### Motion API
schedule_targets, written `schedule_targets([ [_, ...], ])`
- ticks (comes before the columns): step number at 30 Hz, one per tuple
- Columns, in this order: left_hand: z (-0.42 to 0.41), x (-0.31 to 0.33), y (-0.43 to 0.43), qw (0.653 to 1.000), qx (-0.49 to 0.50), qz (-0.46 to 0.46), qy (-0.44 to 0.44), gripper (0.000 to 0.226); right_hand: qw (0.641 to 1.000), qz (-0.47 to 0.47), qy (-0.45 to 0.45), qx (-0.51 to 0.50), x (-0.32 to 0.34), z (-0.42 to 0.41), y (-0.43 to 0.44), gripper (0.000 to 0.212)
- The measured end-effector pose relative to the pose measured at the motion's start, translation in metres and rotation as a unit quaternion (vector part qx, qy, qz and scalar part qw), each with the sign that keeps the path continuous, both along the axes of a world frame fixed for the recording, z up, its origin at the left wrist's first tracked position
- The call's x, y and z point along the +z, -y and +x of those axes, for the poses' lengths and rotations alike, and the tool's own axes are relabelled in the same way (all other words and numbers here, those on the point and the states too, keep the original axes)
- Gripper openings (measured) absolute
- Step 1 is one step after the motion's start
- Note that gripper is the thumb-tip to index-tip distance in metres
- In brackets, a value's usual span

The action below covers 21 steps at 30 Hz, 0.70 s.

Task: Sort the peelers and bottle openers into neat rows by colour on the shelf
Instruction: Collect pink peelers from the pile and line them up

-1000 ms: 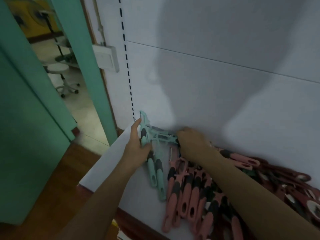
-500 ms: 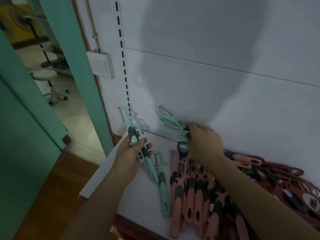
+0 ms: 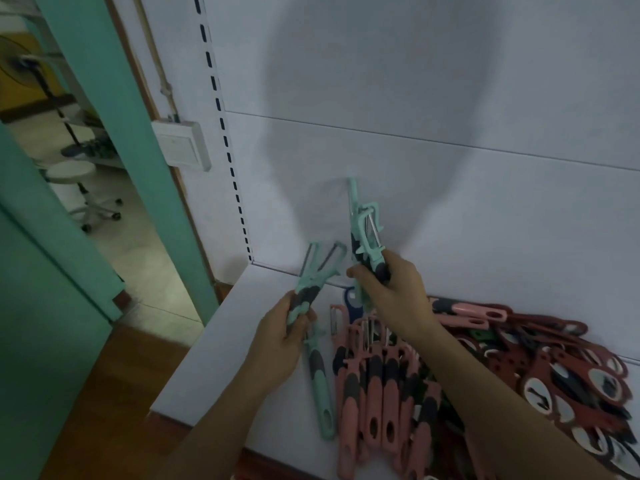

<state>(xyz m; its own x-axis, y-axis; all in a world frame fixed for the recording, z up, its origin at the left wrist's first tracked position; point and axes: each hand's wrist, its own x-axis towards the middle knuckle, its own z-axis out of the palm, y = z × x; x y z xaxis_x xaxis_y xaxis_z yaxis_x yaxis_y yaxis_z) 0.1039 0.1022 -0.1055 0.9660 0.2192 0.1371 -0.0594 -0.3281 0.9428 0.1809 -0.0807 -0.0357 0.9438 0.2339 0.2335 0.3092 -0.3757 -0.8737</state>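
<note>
My left hand [image 3: 280, 344] grips two mint-green peelers [image 3: 317, 271] by their handles, their blades fanned upward over the white shelf [image 3: 221, 358]. My right hand [image 3: 391, 292] holds a second bunch of mint-green peelers [image 3: 363, 226] upright against the back panel. A single mint-green peeler [image 3: 320, 386] lies flat on the shelf below my left hand. To its right, several pink peelers [image 3: 377, 393] lie side by side, handles toward me. A blue tool [image 3: 353, 301] peeks out behind my right hand.
A loose heap of dark red bottle openers [image 3: 568, 368] and pink peelers fills the shelf's right side. A slotted upright [image 3: 225, 140] runs up the back panel's left edge. Left of the shelf are a teal door frame [image 3: 114, 133], a wall switch box [image 3: 181, 145] and a stool [image 3: 74, 178].
Both hands have lifted mint-green peelers off the shelf. My right hand turned its bunch from lying sideways to upright; my left hand raised its pair and moved right.
</note>
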Motion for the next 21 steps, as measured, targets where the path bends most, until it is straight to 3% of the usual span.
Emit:
schedule_targets([
  [4,0.007,0.021,0.01,0.992,0.046,-0.115,0.006,0.021,0.999,0.05,-0.013,0.011,0.0,-0.006,-0.003,0.006],
  [9,0.01,0.043,0.025,0.976,0.056,-0.211,-0.007,0.021,0.954,0.288,-0.078,-0.009,0.032,-0.019,-0.011,0.013],
  [11,0.009,0.049,0.033,0.966,0.065,-0.249,-0.012,0.023,0.943,0.305,-0.128,0.039,0.041,-0.02,-0.01,0.015],
  [13,0.004,0.056,0.042,0.95,0.07,-0.304,-0.015,0.025,0.947,0.249,-0.178,0.1,0.041,-0.021,-0.013,0.02],
  [15,-0.001,0.063,0.05,0.92,0.072,-0.384,-0.027,0.028,0.965,0.149,-0.171,0.13,0.03,-0.022,-0.015,0.019],
  [18,-0.008,0.065,0.054,0.874,0.073,-0.478,-0.047,0.033,0.986,-0.008,-0.086,0.14,0.007,-0.027,-0.018,0.017],
  [21,-0.018,0.056,0.059,0.876,0.067,-0.472,-0.07,0.037,0.985,-0.1,0.012,0.142,-0.005,-0.034,-0.022,0.016],
])
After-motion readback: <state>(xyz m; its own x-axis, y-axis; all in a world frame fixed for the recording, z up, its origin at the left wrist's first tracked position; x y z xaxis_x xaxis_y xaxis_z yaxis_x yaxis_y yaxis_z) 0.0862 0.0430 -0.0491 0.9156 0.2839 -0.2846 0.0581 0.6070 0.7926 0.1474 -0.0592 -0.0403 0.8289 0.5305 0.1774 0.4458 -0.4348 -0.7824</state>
